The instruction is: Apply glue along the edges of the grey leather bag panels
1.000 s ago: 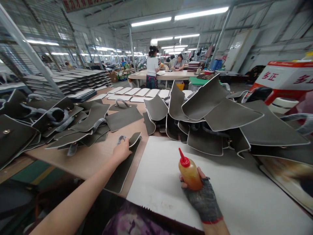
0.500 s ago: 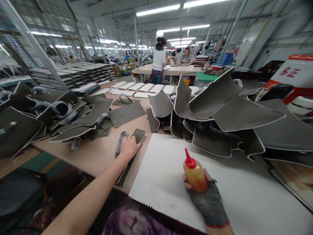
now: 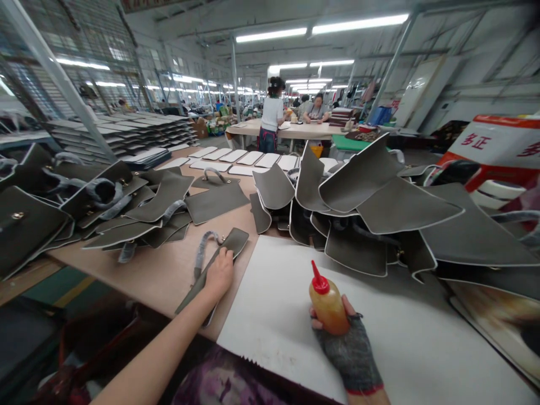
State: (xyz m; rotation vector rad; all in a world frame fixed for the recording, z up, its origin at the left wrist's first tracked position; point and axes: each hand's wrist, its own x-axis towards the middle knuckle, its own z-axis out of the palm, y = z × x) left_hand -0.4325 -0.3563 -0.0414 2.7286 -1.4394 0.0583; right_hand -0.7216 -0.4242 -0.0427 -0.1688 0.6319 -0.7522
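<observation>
My left hand (image 3: pixel 221 274) is bare, its fingers bent over a grey-brown bag panel (image 3: pixel 237 239) with pale edges. The panel lies aslant on the brown table; a handle (image 3: pixel 203 250) wrapped in clear film curves up from its left side. My thumb and the panel's underside are hidden. In my right hand (image 3: pixel 350 343), which wears a dark fingerless glove, is a squeeze bottle (image 3: pixel 329 306) of amber liquid. Its red pointed nozzle (image 3: pixel 319 280) tips up and left, above a white sheet (image 3: pixel 270 315).
Bag panels with handles are heaped at left (image 3: pixel 139 211) and behind the white sheet at right (image 3: pixel 358 185). Farther back, white-faced pieces (image 3: pixel 230 160) lie in rows. Stacked boards (image 3: pixel 126 132) stand far left. Two people are at another table (image 3: pixel 299 130).
My left hand has slid down and off the handle's base onto the panel's right side. The panel has turned slightly, its lower end swinging left. The bottle stays in my right hand.
</observation>
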